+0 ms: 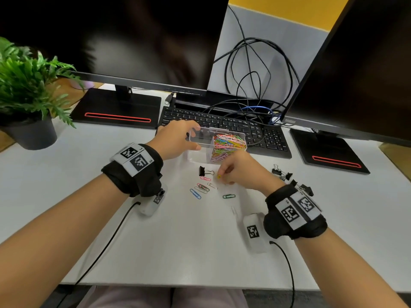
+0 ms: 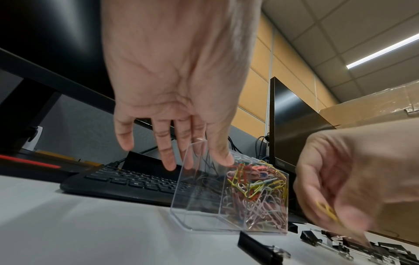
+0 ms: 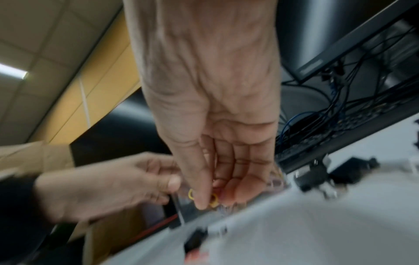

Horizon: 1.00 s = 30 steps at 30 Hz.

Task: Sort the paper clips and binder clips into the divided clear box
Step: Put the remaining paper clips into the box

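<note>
The divided clear box stands in front of the keyboard. Its right compartment is packed with coloured paper clips; the left one looks empty. My left hand grips the box's left end, thumb on the near wall and fingers over the far side. Just in front of the box, my right hand pinches a yellow paper clip between thumb and fingers, a little above the table. Several loose paper clips and a black binder clip lie below the box. More binder clips lie to the right.
A black keyboard lies right behind the box. Two dark monitors on black stands flank tangled cables. A potted plant stands at the far left. The white table runs to its front edge near my lap.
</note>
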Tool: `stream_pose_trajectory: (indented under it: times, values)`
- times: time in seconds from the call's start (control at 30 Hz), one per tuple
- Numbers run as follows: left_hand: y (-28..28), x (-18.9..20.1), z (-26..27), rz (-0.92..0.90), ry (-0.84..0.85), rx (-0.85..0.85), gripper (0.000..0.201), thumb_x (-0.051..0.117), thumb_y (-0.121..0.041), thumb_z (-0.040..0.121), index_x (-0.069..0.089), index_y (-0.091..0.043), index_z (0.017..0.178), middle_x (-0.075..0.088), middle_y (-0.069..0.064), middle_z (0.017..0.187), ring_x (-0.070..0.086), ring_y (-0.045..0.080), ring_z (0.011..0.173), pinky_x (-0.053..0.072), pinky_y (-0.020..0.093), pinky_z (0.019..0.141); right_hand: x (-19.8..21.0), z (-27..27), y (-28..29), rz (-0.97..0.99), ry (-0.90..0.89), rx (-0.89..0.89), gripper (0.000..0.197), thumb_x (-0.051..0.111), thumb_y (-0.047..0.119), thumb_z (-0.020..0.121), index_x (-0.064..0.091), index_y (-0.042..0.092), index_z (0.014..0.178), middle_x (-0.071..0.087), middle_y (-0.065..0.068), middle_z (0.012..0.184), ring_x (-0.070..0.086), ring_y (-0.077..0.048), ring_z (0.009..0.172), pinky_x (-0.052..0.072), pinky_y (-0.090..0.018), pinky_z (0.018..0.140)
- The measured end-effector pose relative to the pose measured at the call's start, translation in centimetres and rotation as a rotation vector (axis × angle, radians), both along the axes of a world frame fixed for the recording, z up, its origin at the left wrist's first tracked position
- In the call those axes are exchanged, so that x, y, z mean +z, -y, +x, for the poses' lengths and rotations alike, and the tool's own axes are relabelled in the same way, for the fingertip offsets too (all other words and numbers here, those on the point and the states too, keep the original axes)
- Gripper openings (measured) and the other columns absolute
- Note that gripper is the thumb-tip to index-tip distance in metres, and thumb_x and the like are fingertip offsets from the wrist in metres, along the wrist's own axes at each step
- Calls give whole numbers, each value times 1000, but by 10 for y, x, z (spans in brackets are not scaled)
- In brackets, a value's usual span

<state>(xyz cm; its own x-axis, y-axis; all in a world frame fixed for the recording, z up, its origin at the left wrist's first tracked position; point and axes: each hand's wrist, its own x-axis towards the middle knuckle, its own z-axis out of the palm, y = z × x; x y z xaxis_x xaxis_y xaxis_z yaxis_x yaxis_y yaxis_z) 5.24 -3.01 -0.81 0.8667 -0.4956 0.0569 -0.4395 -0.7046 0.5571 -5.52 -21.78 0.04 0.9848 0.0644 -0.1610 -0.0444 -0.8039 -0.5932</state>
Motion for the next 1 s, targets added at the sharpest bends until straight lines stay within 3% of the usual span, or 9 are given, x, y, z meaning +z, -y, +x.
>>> stream_pose_trajectory:
  times: [0.17,0.3,0.43,0.57,0.73,0.9,1.0]
  values:
    - [0,-4,3,1,-10,-4,54,73,-39,83,52,-29,132,63,-5,119,58,20,106,38,52,103,33,7,23,112,189,-143,9,73,-2,76,73,6,72,65,-2,64,53,2,48,45,-11,50]
    - [1,-5,4,10,-7,1,53,73,-39,84,52,-29,132,64,-5,119,58,21,108,37,52,103,47,30,35,103,335,-307,13,75,4,78,71,15,72,71,-6,80,64,-14,71,56,-26,70]
    - [1,-3,2,26,-6,9,54,72,-39,84,51,-30,133,64,-4,119,57,21,110,35,50,104,48,44,29,-2,345,-281,4,74,5,80,74,8,81,65,1,76,57,-8,68,51,-26,74]
    - [1,-2,1,27,-3,8,54,72,-39,85,51,-30,133,63,-6,120,57,20,109,34,48,102,45,50,21,-68,322,-271,9,74,6,80,76,3,89,70,-7,90,60,-14,80,54,-29,81]
    - [1,-2,1,12,-9,4,54,73,-38,84,51,-29,133,63,-5,119,57,21,110,36,49,103,45,49,23,-81,291,-272,15,71,7,83,75,4,96,70,-8,103,63,-18,93,53,-33,90]
    - [1,-2,1,12,-14,6,54,73,-38,84,52,-29,133,63,-5,119,56,21,110,36,49,103,48,40,29,8,406,-306,13,70,7,84,75,8,96,68,-3,91,53,-1,70,48,-14,67]
    - [0,-2,0,10,-11,0,53,73,-38,84,52,-28,132,63,-6,118,57,20,108,36,48,102,51,24,28,65,404,-275,9,71,5,82,75,12,86,61,2,74,45,-1,56,36,-5,48]
